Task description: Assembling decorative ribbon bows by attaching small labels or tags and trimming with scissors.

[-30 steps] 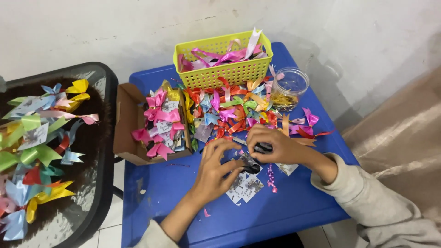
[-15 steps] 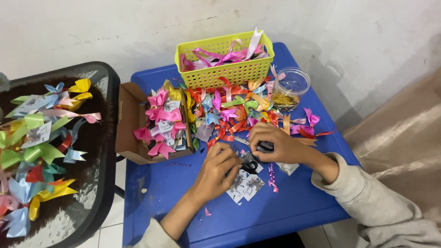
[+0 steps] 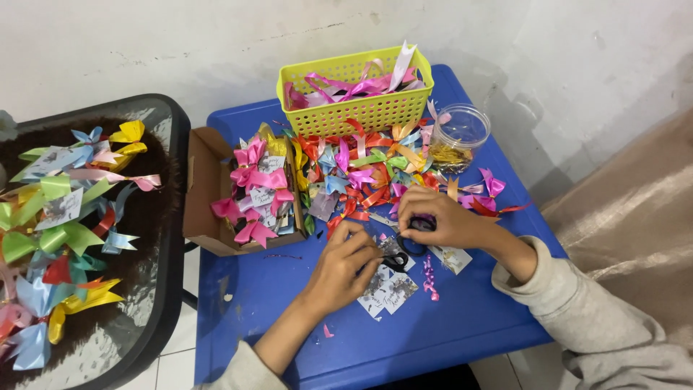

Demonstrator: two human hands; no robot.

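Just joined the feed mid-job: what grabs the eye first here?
The heap of coloured ribbon bows mid-way along the blue table, with a yellow basket behind it. Both hands, left and right, work a small dark object over paper tags. More bows lie on the black side table.

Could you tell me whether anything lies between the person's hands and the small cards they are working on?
Nothing visible does: the left hand rests on the cards, and the right hand holds a dark object beside them.

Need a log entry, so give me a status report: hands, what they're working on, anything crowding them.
Left hand and right hand both on a small dark object, kind unclear. Small printed cards beneath. Ribbon bow pile crowds the far side.
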